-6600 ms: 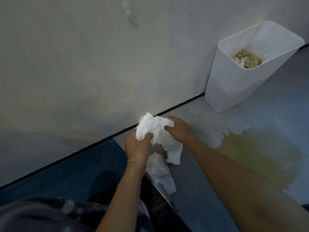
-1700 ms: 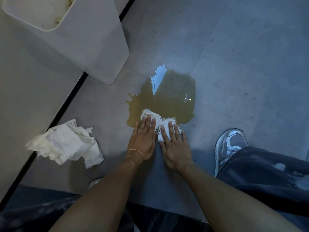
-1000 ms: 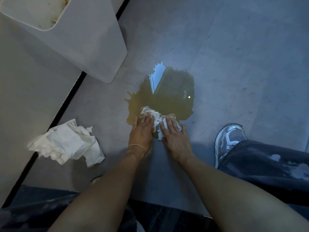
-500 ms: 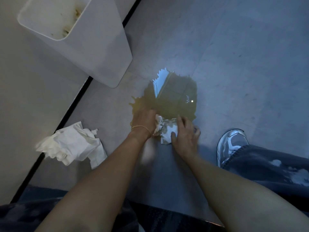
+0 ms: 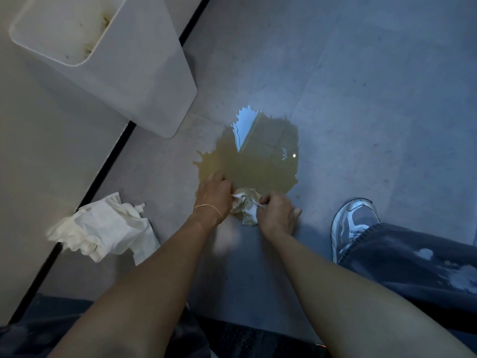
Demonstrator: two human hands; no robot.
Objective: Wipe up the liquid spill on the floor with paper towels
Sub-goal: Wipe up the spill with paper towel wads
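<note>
Both hands pinch one soaked paper towel [image 5: 245, 206] between them, left hand [image 5: 215, 196], right hand [image 5: 277, 215]; yellow spill [image 5: 255, 161] just beyond.

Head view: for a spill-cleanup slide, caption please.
Left hand and right hand bunch a soaked paper towel at the edge of the yellow spill; spare towels lie aside.

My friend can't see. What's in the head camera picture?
A person's left grip and right grip hold a soggy paper towel at the near edge of a yellow puddle on the floor. Spare towels lie left, near a white bin.
</note>
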